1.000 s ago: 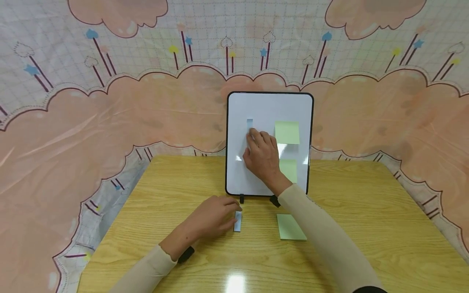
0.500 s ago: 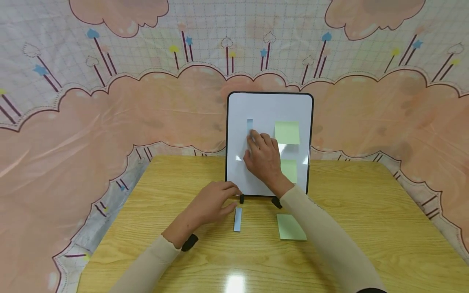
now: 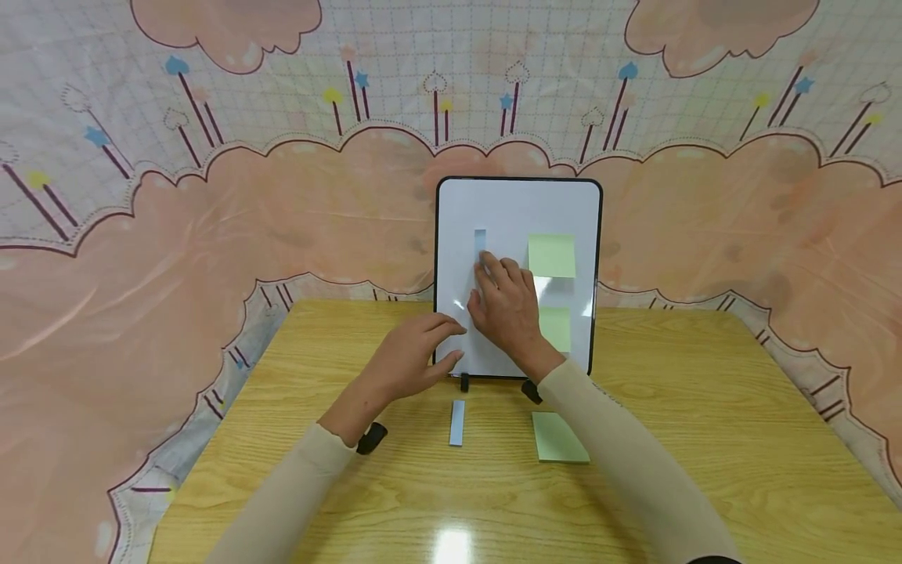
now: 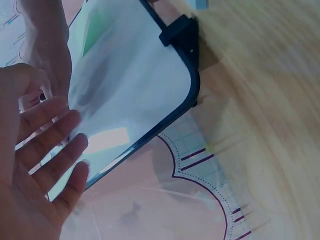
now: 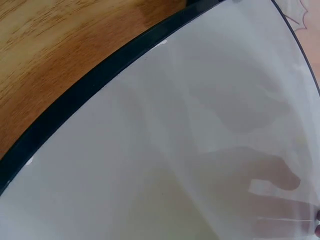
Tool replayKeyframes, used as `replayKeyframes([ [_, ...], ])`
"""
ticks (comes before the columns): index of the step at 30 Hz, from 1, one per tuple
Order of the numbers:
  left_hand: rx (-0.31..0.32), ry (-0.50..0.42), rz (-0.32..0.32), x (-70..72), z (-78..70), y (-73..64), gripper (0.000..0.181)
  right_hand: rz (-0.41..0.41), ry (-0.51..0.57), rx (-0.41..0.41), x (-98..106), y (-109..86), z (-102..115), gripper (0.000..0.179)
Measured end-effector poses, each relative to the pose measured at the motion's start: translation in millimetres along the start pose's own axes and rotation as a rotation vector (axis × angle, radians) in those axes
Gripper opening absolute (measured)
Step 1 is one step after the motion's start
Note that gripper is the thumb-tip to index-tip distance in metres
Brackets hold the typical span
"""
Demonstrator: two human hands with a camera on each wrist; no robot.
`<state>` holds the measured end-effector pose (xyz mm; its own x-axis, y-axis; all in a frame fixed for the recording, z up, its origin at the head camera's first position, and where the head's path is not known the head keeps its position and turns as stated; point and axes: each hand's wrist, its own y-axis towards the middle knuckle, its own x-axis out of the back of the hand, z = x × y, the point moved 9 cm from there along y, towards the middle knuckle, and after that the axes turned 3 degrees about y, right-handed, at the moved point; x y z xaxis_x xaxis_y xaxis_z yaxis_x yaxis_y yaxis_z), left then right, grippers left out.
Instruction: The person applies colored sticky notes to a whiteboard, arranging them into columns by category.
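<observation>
A small whiteboard (image 3: 517, 205) with a black frame stands upright on the table. My right hand (image 3: 506, 307) reaches across it in the head view, fingertips on the lower part of a narrow blue sticky strip (image 3: 480, 238) that lies flat against the board. In front of the board's lower left edge, my left hand (image 3: 407, 356) hovers with fingers and thumb spread, holding nothing; the left wrist view shows its fingers (image 4: 59, 131) apart. Below it, a blue strip pad (image 3: 457, 423) lies on the table. The right wrist view shows mainly the board and a hand's reflection.
Two green sticky notes, an upper note (image 3: 552, 255) and a lower note (image 3: 557, 328) partly behind my right wrist, are on the board's right side. A green note pad (image 3: 559, 436) lies near my right sleeve. Black feet (image 3: 464, 382) support the board; a patterned cloth (image 3: 338, 211) hangs behind.
My left hand has risen from beside the blue strip pad on the table to the board's lower left edge. The right hand slid down very slightly along the blue strip.
</observation>
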<state>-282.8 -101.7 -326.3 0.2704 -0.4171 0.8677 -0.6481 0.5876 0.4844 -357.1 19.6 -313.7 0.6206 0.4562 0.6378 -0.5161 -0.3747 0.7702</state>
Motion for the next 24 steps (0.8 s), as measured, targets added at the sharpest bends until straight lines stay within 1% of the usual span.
replayKeyframes([
  [6,-0.036,0.005,-0.108,10.4,5.6,14.6,0.036,0.008,0.009,-0.001,0.7,0.0,0.1,0.042],
  [9,-0.036,0.018,-0.143,13.8,9.5,22.9,0.038,0.004,0.004,0.003,1.6,-0.1,0.4,0.041],
  [12,-0.027,0.034,-0.163,16.1,13.8,31.9,0.04,-0.001,0.004,0.005,2.1,-0.4,0.6,0.041],
  [15,0.002,0.057,-0.164,16.7,18.6,40.3,0.044,0.0,0.016,0.004,1.8,-0.9,0.5,0.041],
  [18,0.048,0.071,-0.136,15.9,23.5,47.9,0.049,0.006,0.029,0.004,1.5,-1.1,0.6,0.042],
  [20,0.067,0.078,-0.121,16.1,24.7,52.7,0.051,0.003,0.031,0.007,2.0,-1.3,0.8,0.044],
  [24,0.068,0.114,-0.105,15.9,24.7,63.0,0.054,-0.01,0.039,0.008,3.3,-2.1,1.1,0.047],
])
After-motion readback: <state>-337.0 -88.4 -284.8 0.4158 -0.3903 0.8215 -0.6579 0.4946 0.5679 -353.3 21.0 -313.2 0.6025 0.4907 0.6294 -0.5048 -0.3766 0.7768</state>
